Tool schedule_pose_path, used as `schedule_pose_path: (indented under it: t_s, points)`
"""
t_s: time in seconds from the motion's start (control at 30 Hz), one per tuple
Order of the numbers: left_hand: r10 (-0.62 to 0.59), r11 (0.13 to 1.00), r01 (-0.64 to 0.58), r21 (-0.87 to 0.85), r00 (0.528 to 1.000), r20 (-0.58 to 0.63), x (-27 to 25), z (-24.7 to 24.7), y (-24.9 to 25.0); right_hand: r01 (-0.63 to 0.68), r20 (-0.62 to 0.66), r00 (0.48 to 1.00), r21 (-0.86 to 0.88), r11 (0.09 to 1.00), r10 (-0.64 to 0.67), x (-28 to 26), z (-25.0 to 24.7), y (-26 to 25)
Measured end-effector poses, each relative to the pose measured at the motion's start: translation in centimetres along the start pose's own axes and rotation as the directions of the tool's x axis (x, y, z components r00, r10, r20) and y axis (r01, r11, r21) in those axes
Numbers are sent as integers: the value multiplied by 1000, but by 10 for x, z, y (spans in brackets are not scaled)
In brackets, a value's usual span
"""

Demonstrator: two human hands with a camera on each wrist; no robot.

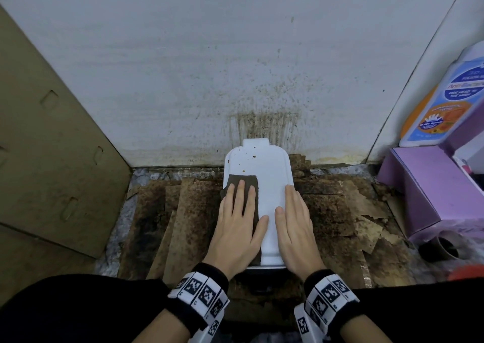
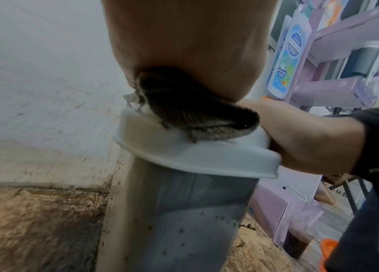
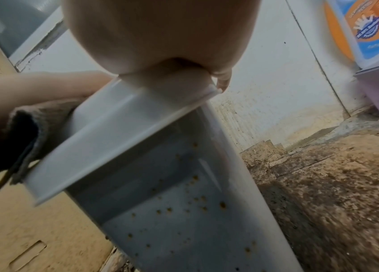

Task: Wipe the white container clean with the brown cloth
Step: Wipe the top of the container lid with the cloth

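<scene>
The white container (image 1: pixel 267 182) stands upright against the stained wall; its flat lid faces up, with brown specks near the far end. My left hand (image 1: pixel 237 222) lies flat on the brown cloth (image 1: pixel 242 180), pressing it onto the lid's left half. My right hand (image 1: pixel 294 219) rests flat on the lid's right edge, fingers straight. In the left wrist view the folded cloth (image 2: pixel 198 108) is squeezed between palm and lid (image 2: pixel 184 154). The right wrist view shows the speckled container side (image 3: pixel 184 211) below the lid, with the cloth (image 3: pixel 21 139) at the left.
Stained brown cardboard sheets (image 1: pixel 188 217) cover the floor around the container. A cardboard panel (image 1: pixel 52 138) leans at the left. A purple shelf (image 1: pixel 432 190) with a soap bottle (image 1: pixel 445 99) stands at the right, a dark cup (image 1: pixel 442 245) in front of it.
</scene>
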State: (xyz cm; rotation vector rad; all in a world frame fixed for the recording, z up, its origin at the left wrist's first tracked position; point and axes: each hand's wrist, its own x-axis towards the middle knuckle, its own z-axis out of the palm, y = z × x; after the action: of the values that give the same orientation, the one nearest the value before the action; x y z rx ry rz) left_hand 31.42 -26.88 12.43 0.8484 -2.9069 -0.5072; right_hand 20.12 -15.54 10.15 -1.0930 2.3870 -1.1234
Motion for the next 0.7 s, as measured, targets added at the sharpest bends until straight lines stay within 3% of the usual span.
schedule_pose_path:
  t_s: [0.33,0.57,0.7]
  points:
    - [47,992,-31,-125,991,123,44,-19,-20,-19,-3,1000,-19,1000,19,0,-1,-4]
    - [74,981,-29,-190,969,235,103,-34,-38,-30,16,999,13,999,30,1,-2,-4]
    - [88,971,-30,-237,967,237,124,-41,-45,-27,22,999,1,1000,27,2,-3,-4]
